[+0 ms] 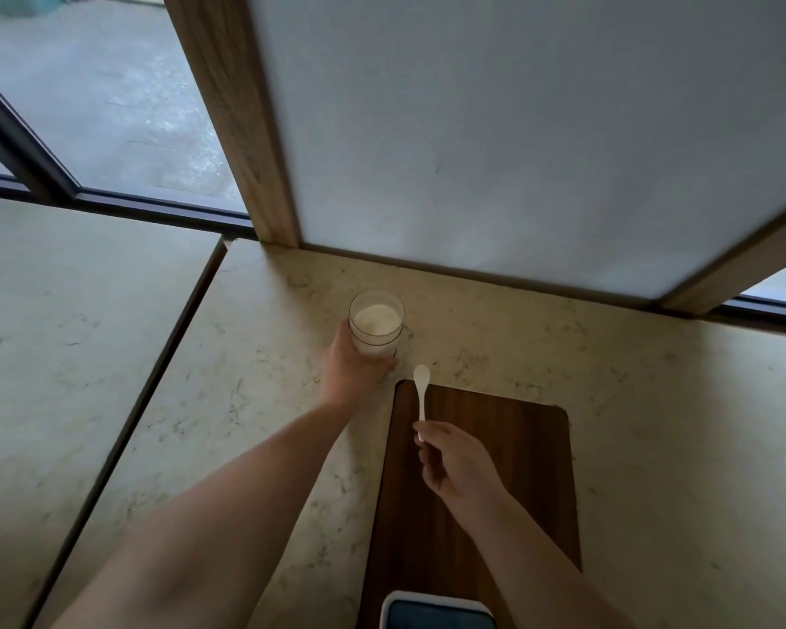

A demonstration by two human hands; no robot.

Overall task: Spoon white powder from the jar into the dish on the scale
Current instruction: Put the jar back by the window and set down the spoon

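A clear glass jar (376,320) with white powder inside stands open on the pale marble counter, near the back. My left hand (352,372) wraps around its lower left side. My right hand (457,465) pinches the handle of a small white spoon (421,388); the bowl points away from me, just right of the jar's base and below its rim. The spoon bowl looks empty. At the bottom edge lies a white-framed device with a dark blue top (437,612), possibly the scale, mostly cut off. No dish is in view.
A dark wooden board (518,469) lies on the counter (654,401) under my right hand. A frosted panel in a wooden frame (246,129) rises right behind the jar. A seam (155,365) splits the counter on the left.
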